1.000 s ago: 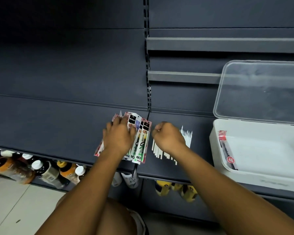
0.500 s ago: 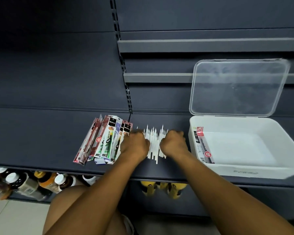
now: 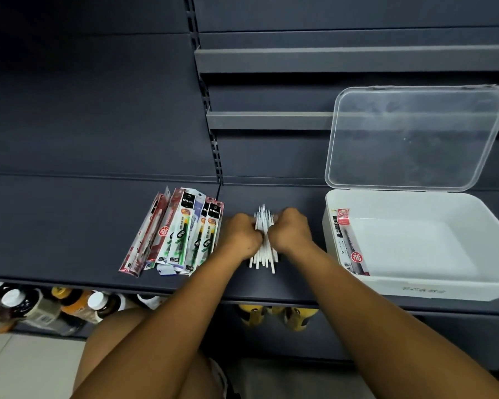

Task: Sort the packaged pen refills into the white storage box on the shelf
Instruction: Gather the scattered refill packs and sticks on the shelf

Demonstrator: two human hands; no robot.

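Both hands meet at the middle of the dark shelf (image 3: 69, 226), with a bundle of loose white refills (image 3: 264, 256) squeezed between them. The left hand (image 3: 242, 237) has its fingers curled round the bundle from the left, and the right hand (image 3: 291, 234) curls round it from the right, so the knuckles of both face up. The thin white sticks poke out beyond the hands toward the back wall and toward the shelf's front edge. Just left of the left hand lie the packaged pen refills (image 3: 179, 234), fanned out flat on the shelf and overlapping one another. To the right stands the white storage box (image 3: 415, 289), well apart from that fan, with its clear lid (image 3: 415, 136) standing open against the back of the shelf. One red-labelled pack (image 3: 349, 243) lies inside along the box's left wall. Bottles (image 3: 41, 306) show on the level under the shelf.
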